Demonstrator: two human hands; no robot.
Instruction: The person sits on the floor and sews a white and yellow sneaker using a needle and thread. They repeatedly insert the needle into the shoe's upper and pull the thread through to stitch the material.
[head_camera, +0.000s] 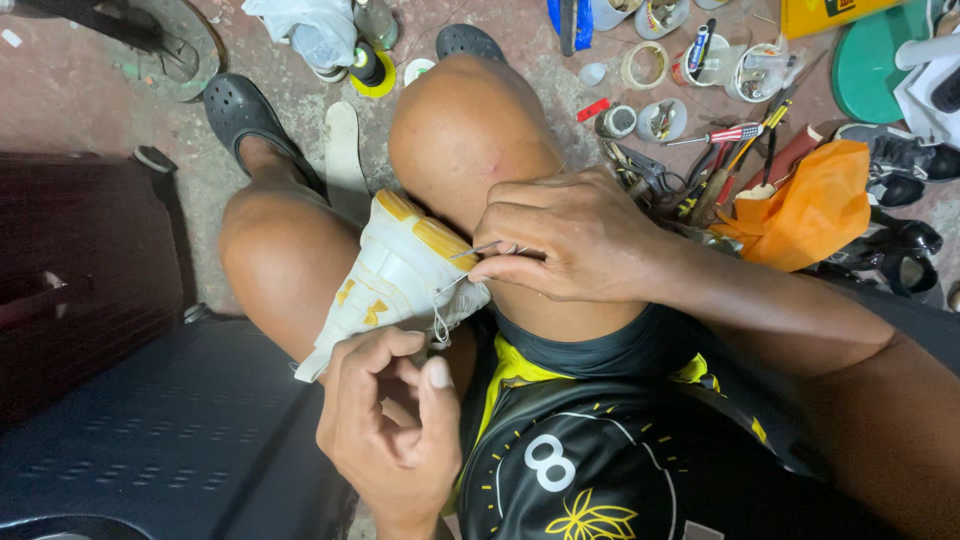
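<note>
Right fingers (500, 262) pinching needle (478, 249), left fingers (415, 345) gripping thread (440, 318), white-yellow shoe (395, 280)

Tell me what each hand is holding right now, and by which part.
The right hand pinches a thin metal needle or awl by its rear end, its tip at the white and yellow shoe. The left hand pinches the white thread below the shoe.

I see a white and yellow shoe (395, 280) wedged between the knees, my right hand (570, 240) pinching a thin metal needle (480, 249) at its edge. My left hand (395, 420) pinches the thread (440, 315) below; tools (720, 160) litter the floor (80, 110).
</note>
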